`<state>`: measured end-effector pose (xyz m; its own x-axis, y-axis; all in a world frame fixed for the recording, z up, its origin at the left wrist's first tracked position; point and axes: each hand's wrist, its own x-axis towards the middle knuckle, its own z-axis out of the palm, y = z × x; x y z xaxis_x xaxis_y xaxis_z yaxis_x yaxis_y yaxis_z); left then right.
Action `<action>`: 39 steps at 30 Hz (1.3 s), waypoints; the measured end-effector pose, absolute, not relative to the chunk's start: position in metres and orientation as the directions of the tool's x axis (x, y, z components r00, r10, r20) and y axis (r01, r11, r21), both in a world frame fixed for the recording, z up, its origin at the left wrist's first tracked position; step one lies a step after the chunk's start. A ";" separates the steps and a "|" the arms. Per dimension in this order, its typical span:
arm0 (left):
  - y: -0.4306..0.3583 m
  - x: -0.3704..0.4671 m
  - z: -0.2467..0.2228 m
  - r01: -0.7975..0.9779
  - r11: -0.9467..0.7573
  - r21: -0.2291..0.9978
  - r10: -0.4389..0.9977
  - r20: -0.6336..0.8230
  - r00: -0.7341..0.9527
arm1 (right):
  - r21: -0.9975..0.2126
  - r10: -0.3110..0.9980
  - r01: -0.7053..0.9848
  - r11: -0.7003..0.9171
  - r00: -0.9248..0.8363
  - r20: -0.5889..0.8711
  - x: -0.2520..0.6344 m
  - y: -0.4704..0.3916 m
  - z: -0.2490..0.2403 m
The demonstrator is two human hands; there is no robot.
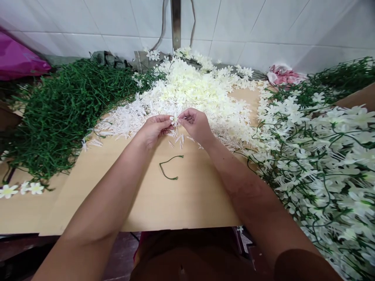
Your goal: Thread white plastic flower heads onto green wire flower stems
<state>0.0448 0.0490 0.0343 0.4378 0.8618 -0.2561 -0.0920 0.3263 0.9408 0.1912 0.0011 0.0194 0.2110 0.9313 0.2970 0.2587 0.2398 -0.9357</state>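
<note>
Between my two hands is a small white artificial flower (174,120), held up over the near edge of a pile of white flower pieces. My left hand (156,127) pinches it from the left side. From the right, the fingertips of my right hand (195,123) are closed at its other edge; whether they also hold a thin white piece is too small to tell. Below them on the cardboard lies a bent green plastic stem (168,168). Several loose white stamen pieces (176,140) are scattered just under my hands.
Green stems (67,109) are heaped at the left. White-yellow petals (199,84) pile up at the back middle beside white stamens (123,119). Assembled flowers on stems (331,164) fill the right side. A tiled wall (249,27) stands behind the cardboard surface (187,203).
</note>
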 end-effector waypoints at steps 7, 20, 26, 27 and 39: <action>0.049 0.045 0.033 -0.063 0.319 0.946 0.845 -0.253 0.470 | -0.891 0.900 0.367 0.267 0.237 0.367 0.187 -0.001 0.018; 0.049 0.044 0.031 -0.040 0.323 0.946 0.802 -0.251 0.541 | -0.765 0.805 0.521 0.380 0.221 0.551 0.187 0.000 0.007; 0.050 0.042 0.032 -0.022 0.290 0.957 0.798 -0.229 0.558 | -0.837 0.880 0.402 0.371 0.137 0.455 0.190 0.000 0.011; 0.049 0.042 0.033 -0.012 0.280 0.960 0.796 -0.226 0.562 | -0.858 0.898 0.366 0.360 0.114 0.426 0.191 0.000 0.011; 0.039 0.038 0.045 0.424 -0.163 0.891 0.891 -0.051 0.451 | -0.934 0.946 0.219 0.284 0.096 0.310 0.200 0.006 0.012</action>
<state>0.0382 0.0389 0.0454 0.4511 0.8910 -0.0512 0.4237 -0.1634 0.8910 0.2000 0.0063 0.0124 0.0959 0.9459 0.3099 0.2194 0.2836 -0.9335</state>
